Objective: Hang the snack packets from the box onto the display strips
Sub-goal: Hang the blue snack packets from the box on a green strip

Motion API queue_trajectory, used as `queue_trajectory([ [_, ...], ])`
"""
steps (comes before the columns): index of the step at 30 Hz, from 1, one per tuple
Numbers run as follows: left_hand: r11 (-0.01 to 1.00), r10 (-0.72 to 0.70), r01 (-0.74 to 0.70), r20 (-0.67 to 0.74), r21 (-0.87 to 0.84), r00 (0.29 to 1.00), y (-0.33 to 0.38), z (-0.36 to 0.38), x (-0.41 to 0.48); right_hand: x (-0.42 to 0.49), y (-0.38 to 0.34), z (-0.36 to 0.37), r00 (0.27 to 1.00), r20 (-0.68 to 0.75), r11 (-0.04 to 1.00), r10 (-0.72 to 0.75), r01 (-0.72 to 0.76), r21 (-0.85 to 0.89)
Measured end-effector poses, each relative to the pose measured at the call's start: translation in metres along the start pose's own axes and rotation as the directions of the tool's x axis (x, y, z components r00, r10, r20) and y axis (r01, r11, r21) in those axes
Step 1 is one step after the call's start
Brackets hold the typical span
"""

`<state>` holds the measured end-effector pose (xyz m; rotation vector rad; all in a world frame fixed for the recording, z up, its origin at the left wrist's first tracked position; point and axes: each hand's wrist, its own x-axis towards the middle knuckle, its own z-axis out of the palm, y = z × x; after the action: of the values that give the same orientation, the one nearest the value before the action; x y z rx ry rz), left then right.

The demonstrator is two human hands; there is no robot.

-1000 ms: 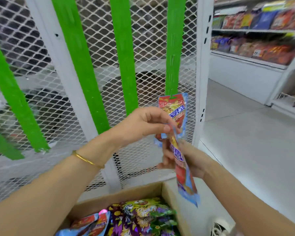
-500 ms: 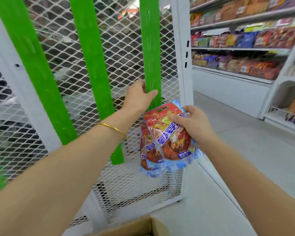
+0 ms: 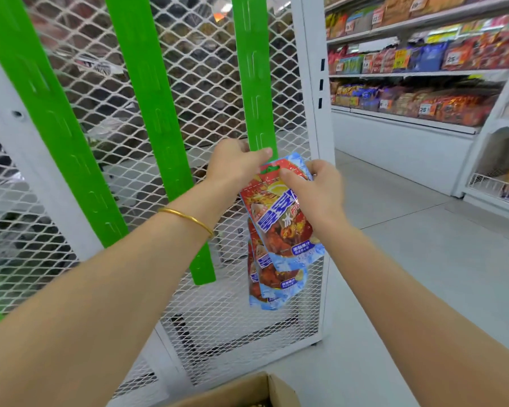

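I'm watching left hand [image 3: 238, 167] gripping rightmost green display strip [image 3: 256, 83], right hand [image 3: 316, 190] pinching red-and-blue snack packet [image 3: 279, 221] onto its hook; hung packets [image 3: 276, 286] dangling below, other strips [image 3: 147, 113] bare, box [image 3: 243, 389] waiting

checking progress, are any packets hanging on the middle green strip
No, the middle green strip is bare; the packets hang at the right strip.

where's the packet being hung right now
Head view, just right of centre: the top packet lies against the rightmost green strip, pinched at its top by the right hand, the left hand holding the strip just above, another packet below.
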<state>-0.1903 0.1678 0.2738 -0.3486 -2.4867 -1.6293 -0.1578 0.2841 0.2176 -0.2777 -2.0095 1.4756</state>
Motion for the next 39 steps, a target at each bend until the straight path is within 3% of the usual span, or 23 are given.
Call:
queue_trajectory([
  [6, 0.999, 0.047, -0.047, -0.026, -0.005, 0.999, -0.005, -0.001, -0.001, -0.008, 0.02, 0.002, 0.999, 0.013, 0.997, 0.05, -0.049, -0.064],
  [12, 0.985, 0.156, -0.159, 0.041, 0.066, 0.987, -0.024, -0.005, -0.02, -0.013, 0.028, -0.001, 0.993, 0.007, 0.981, 0.119, -0.117, -0.153],
  [15, 0.966, 0.188, -0.175, -0.055, 0.19, 0.981, -0.044, -0.024, -0.05, -0.03, 0.027, -0.007, 0.989, -0.149, 0.954, 0.007, -0.052, -0.296],
  [17, 0.958, 0.196, -0.178, -0.062, 0.225, 0.979, -0.065, -0.043, -0.082, -0.06, 0.026, -0.003, 0.974, -0.193, 0.956, -0.122, 0.064, -0.285],
  [19, 0.949, 0.14, -0.129, -0.016, 0.287, 0.99, -0.102, -0.068, -0.118, -0.103, 0.027, 0.013, 0.979, -0.066, 0.969, -0.192, 0.178, -0.173],
  [21, 0.94, 0.007, -0.008, 0.005, 0.341, 1.0, -0.151, -0.098, -0.156, -0.151, 0.036, 0.038, 0.964, 0.169, 0.967, -0.205, 0.227, -0.119],
  [24, 0.887, -0.25, 0.25, -0.051, 0.388, 0.967, -0.22, -0.151, -0.21, -0.22, 0.061, 0.088, 0.842, 0.533, 0.97, -0.08, 0.188, -0.152],
  [27, 0.796, -0.415, 0.417, -0.107, 0.438, 0.904, -0.265, -0.199, -0.245, -0.272, 0.083, 0.136, 0.62, 0.784, 0.953, 0.034, 0.216, -0.213],
  [30, 0.755, -0.468, 0.477, -0.14, 0.45, 0.873, -0.287, -0.227, -0.258, -0.308, 0.094, 0.177, 0.362, 0.927, 0.913, 0.101, 0.337, -0.231],
  [33, 0.775, -0.483, 0.487, -0.119, 0.402, 0.867, -0.294, -0.237, -0.258, -0.335, 0.104, 0.211, 0.179, 0.971, 0.849, 0.159, 0.477, -0.227],
  [36, 0.804, -0.469, 0.468, -0.093, 0.366, 0.878, -0.301, -0.241, -0.257, -0.353, 0.118, 0.23, 0.114, 0.97, 0.76, 0.214, 0.605, -0.239],
  [39, 0.797, -0.492, 0.483, -0.074, 0.361, 0.867, -0.307, -0.242, -0.261, -0.362, 0.129, 0.234, 0.181, 0.968, 0.645, 0.176, 0.722, -0.252],
])
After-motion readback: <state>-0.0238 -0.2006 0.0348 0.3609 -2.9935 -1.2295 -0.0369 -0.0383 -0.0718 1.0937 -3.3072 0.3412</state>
